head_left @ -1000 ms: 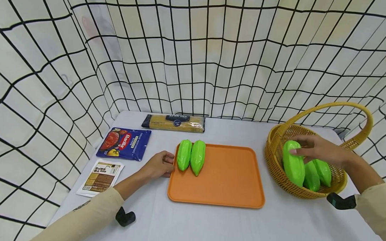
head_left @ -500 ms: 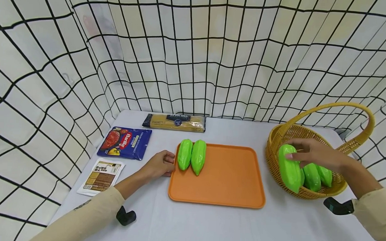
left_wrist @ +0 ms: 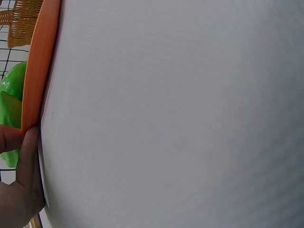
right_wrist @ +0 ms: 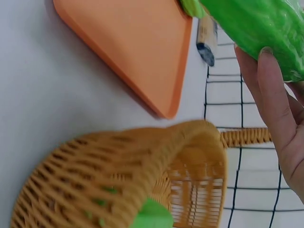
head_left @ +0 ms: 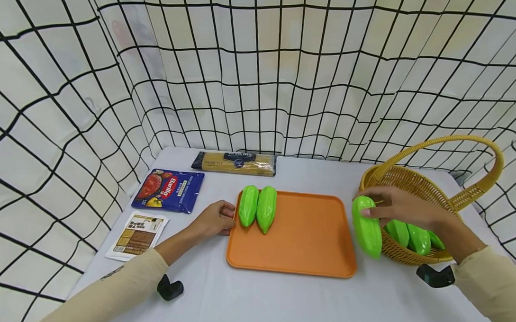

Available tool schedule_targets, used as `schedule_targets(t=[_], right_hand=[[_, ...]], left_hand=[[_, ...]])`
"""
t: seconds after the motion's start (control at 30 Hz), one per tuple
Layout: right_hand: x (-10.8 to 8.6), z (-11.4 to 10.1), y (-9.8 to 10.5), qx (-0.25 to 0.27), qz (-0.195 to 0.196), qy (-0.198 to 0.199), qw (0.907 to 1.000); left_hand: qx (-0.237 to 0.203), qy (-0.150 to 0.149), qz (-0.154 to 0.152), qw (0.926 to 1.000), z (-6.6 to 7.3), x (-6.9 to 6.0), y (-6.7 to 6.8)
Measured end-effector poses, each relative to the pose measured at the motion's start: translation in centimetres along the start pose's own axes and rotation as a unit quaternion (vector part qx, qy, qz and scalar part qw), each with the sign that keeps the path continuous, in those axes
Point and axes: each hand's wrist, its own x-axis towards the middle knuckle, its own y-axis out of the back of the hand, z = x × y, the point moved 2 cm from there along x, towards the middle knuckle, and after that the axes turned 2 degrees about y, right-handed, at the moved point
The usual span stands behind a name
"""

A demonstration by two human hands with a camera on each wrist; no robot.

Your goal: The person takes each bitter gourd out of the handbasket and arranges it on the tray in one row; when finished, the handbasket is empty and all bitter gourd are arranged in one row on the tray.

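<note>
While your right hand (head_left: 403, 207) pinches the green fruit (head_left: 368, 233) near its far end (long axis running roughly toward you), that fruit hangs between the basket (head_left: 417, 181) and the orange tray (head_left: 304, 241), whose left edge your left hand (head_left: 216, 219) grips.

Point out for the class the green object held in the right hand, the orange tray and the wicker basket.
Held green object (head_left: 368, 233): head view, middle of its side.
Orange tray (head_left: 311, 234): head view, bare floor.
Wicker basket (head_left: 417, 181): head view, inside of its far wall.
</note>
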Motion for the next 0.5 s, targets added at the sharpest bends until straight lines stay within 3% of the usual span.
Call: schedule_targets(t=[0.23, 0.5], right_hand=[[1.2, -0.3, -1.7, 0.022, -0.026, 0.004, 0.9994], [2.5, -0.1, -3.0, 0.046, -0.031, -0.001, 0.9985]], left_hand=[[-0.002, -0.002, 0.001, 1.0000, -0.1, 0.1, 0.0], [-0.013, -0.007, 0.002, 0.9999, 0.0, 0.0, -0.1]])
